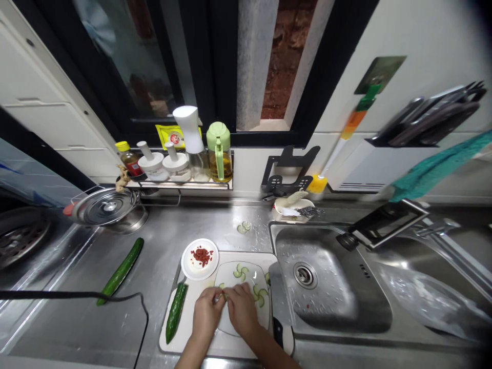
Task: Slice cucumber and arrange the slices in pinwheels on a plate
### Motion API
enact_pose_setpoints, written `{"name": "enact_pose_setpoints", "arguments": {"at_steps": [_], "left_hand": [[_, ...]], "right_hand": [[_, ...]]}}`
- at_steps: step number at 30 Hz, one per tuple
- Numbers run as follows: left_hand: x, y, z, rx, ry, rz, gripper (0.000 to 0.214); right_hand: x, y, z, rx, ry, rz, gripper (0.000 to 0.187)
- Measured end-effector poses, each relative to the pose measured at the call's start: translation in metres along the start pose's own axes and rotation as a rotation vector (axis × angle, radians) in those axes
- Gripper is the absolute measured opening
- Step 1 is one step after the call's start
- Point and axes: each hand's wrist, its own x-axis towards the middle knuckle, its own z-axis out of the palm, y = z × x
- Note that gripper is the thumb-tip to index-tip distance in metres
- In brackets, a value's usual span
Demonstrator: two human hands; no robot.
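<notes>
Both hands meet over a white plate (235, 270) that lies on a white cutting board (191, 328). My left hand (206, 310) and my right hand (241, 306) have their fingers pinched together on a small cucumber slice (224, 295) at the plate's near edge. More curved cucumber slices (240, 272) lie on the plate. A cut cucumber piece (176, 311) rests on the board's left side. A small white dish (199, 259) with red berries stands at the board's far left corner.
A whole cucumber (121, 270) lies on the steel counter to the left, near a black cable (88, 295). A knife (280, 302) rests at the board's right edge beside the sink (326, 287). Condiment bottles (219, 152) and a pot lid (104, 206) stand at the back.
</notes>
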Motion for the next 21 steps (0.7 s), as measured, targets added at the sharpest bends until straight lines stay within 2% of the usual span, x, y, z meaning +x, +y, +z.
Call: {"name": "enact_pose_setpoints", "arguments": {"at_steps": [7,21], "left_hand": [[0.0003,0.0049,-0.0020,0.014,-0.019,0.003,0.021],[-0.0010,-0.0003,-0.0020,0.015,-0.042,0.029,0.023]], "right_hand": [[-0.0005,-0.0012,-0.0005,-0.007,0.011,0.004,0.030],[0.0008,-0.0028,-0.0014,-0.020,0.005,-0.001,0.028]]}}
